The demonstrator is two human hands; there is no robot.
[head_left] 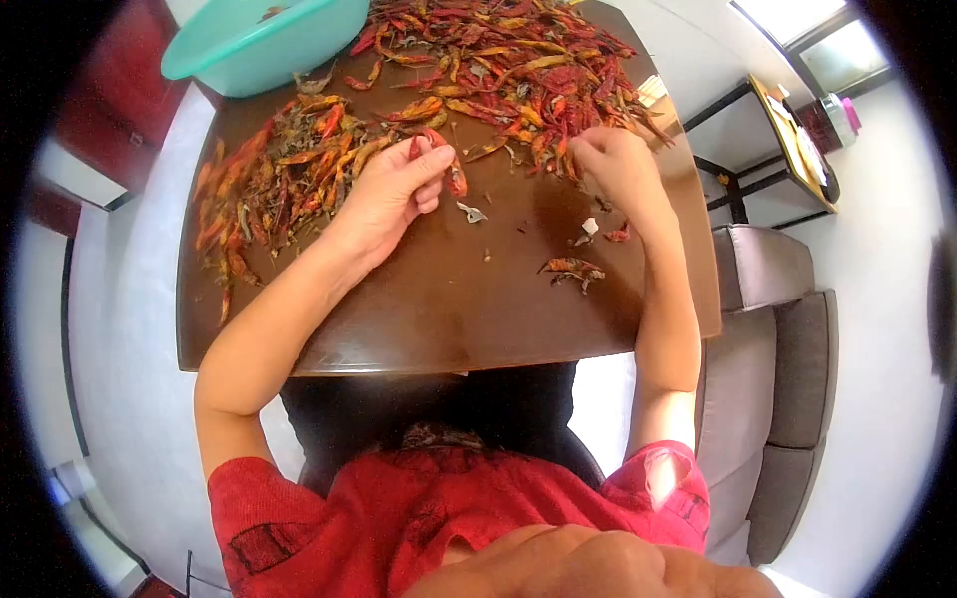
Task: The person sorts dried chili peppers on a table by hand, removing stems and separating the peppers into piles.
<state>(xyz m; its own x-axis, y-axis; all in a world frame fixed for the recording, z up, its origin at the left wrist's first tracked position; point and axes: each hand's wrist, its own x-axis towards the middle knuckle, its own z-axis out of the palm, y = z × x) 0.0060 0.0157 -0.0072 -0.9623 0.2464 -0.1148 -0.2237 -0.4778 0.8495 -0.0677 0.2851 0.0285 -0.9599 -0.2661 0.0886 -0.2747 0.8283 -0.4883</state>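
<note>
Dried red and orange peppers lie in a large pile (538, 65) at the back of the brown table (399, 309). A second, browner pile (289, 169) spreads over the left side. My left hand (399, 189) is closed on a red dried pepper (456, 177) between thumb and fingers, between the two piles. My right hand (613, 164) is at the front right edge of the large pile, fingers pinched together against the peppers; what they grip, if anything, is hidden.
A teal basin (264, 45) stands at the back left. Loose bits and a curled pepper (573, 269) lie in front of my right hand. On the right are a grey sofa (743, 399) and a small black-framed table (788, 130).
</note>
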